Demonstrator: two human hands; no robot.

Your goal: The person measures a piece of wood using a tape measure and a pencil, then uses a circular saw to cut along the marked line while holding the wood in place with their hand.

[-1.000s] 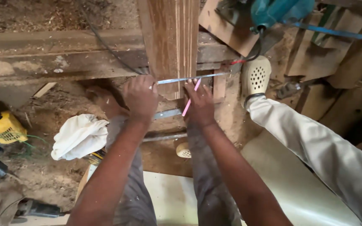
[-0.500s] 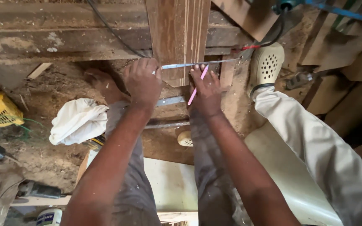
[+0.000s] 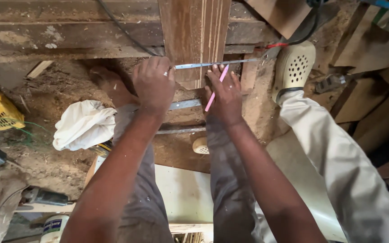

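A white tub [image 3: 53, 227] sits at the near left edge, cut off by the frame, so its contents cannot be seen. The left hand [image 3: 154, 83] presses down, fingers curled, on one end of a metal ruler [image 3: 217, 64] laid across the upright wooden board [image 3: 194, 36]. The right hand [image 3: 225, 92] pinches a pink pencil [image 3: 216, 87] just below the ruler, its tip touching the board. A white cloth [image 3: 84, 125] lies left on the dirt. At right, another person's pale trouser leg [image 3: 338, 157] ends in a perforated clog [image 3: 293, 67].
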